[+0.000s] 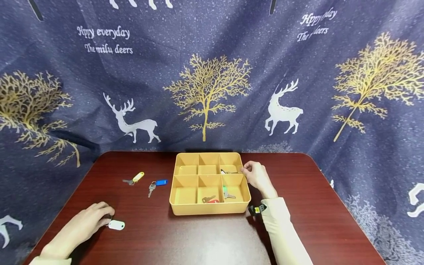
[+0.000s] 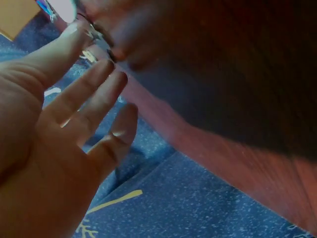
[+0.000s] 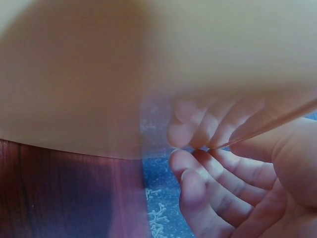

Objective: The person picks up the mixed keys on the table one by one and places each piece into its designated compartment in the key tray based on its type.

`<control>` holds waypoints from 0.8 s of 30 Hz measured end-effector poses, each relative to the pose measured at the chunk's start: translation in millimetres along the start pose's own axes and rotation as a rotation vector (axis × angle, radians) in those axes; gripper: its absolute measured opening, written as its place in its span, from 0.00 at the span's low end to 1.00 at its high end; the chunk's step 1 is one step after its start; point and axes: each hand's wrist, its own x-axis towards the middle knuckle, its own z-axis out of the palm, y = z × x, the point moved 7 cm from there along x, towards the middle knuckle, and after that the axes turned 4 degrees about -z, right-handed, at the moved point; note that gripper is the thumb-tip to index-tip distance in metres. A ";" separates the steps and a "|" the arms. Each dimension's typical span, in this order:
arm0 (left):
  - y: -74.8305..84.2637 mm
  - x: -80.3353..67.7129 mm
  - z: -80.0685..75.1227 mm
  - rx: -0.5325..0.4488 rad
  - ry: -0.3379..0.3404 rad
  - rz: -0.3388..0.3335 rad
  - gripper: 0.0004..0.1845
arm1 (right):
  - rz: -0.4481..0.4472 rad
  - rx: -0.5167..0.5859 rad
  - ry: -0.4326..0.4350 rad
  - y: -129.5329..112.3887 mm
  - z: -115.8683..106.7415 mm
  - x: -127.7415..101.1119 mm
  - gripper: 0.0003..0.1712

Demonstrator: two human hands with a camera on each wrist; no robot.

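Observation:
At the left of the table, my left hand point(image 1: 85, 223) has its thumb and fingers around a key point(image 2: 99, 40) with a white tag point(image 1: 116, 225). The tag pokes out past the thumb, and the fingers hide most of the key from above. My right hand point(image 1: 257, 176) holds the right wall of a yellow six-compartment box point(image 1: 209, 209), fingertips at the rim near its back right corner. In the right wrist view the fingers point(image 3: 193, 191) curl beside the box's wall. The box's back right, front middle and front right compartments hold tagged keys.
A key with a yellow tag point(image 1: 138, 177) and one with a blue tag point(image 1: 161, 182) lie on the table point(image 1: 149, 235), left of the box. A dark blue cloth point(image 1: 185, 29) with deer and trees hangs behind the table.

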 end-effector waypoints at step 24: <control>-5.8 0.9 8.5 -0.184 -0.315 -0.097 0.22 | -0.039 -0.034 0.019 0.7 0.9 1.2 0.07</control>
